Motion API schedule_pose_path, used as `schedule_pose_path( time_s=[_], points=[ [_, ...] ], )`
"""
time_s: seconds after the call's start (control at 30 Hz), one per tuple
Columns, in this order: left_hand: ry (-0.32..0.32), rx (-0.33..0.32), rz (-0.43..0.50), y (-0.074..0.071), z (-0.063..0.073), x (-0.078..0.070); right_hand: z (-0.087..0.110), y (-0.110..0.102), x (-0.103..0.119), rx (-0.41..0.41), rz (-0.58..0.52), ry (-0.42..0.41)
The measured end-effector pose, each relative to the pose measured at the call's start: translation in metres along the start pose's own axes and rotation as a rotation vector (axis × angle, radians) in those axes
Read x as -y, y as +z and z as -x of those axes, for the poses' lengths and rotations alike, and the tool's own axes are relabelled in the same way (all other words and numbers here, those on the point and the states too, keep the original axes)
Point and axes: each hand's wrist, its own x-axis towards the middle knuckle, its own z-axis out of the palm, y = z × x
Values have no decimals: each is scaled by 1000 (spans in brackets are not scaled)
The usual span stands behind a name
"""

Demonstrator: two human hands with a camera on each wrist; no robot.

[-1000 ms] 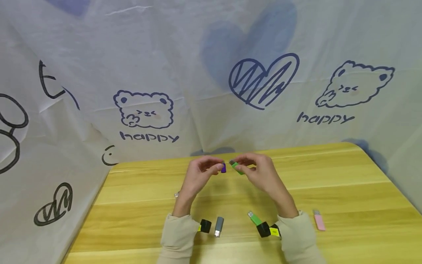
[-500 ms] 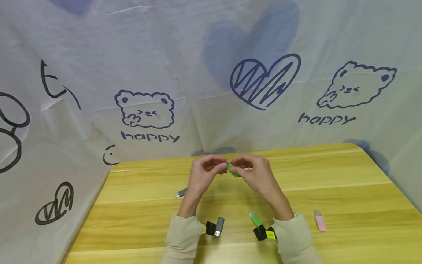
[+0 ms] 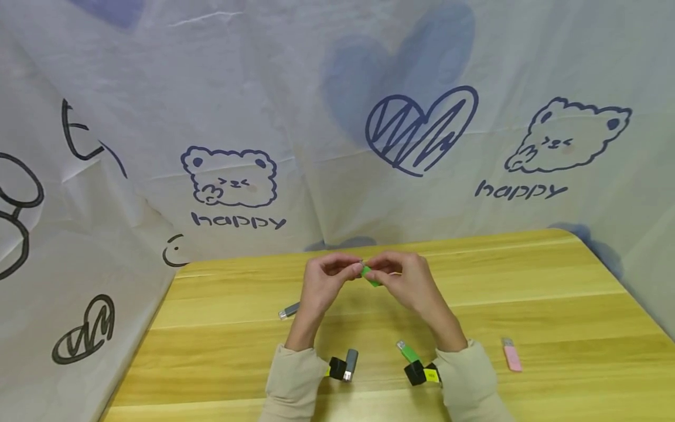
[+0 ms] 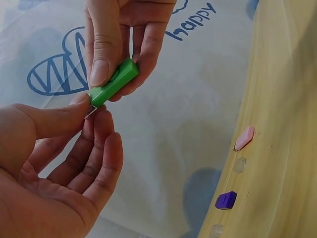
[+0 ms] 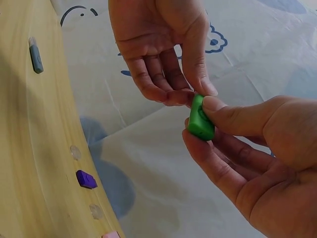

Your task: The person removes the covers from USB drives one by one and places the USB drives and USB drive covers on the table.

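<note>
Lengthwise between right hand [image 3: 405,275] and left hand [image 3: 323,282], in both pinches, green USB stick [image 4: 115,83].

Table [image 3: 569,281]: yellow wood grain, rounded far corner [image 3: 562,237]. Cloth [image 3: 295,88]: white, creased, hung behind; bearing blue hearts [image 3: 422,130], outlined bears [image 3: 229,177], lettering [image 3: 238,221] "happy".

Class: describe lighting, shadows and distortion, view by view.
Head view: pale glare low on the yellow wood-grain table, soft shadows below the left hand and right hand; left wrist view: dimmer, table edge looks bowed, green plastic USB stick distinct; right wrist view: also dim, broad shadow on the table.
</note>
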Motion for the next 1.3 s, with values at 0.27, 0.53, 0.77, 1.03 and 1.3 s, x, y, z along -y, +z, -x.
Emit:
schedule_pose_path(
  time_s=[0.27,0.53,0.77,1.03,1.3],
  points=[
    [-31,-76,16,-12,3,-2,0,3,-3,19,-13,26],
    [-37,-250,66,-44,5,-5,1,0,-8,46,11,67],
    [-15,-158,42,-40,2,-3,0,-14,-30,-9,78,79],
    [-53,-152,-22,-38,0,-5,-12,-45,-69,-73,61,250],
    [-67,-151,-32,-40,0,-4,-34,-57,-97,-33,100,401]
  ],
)
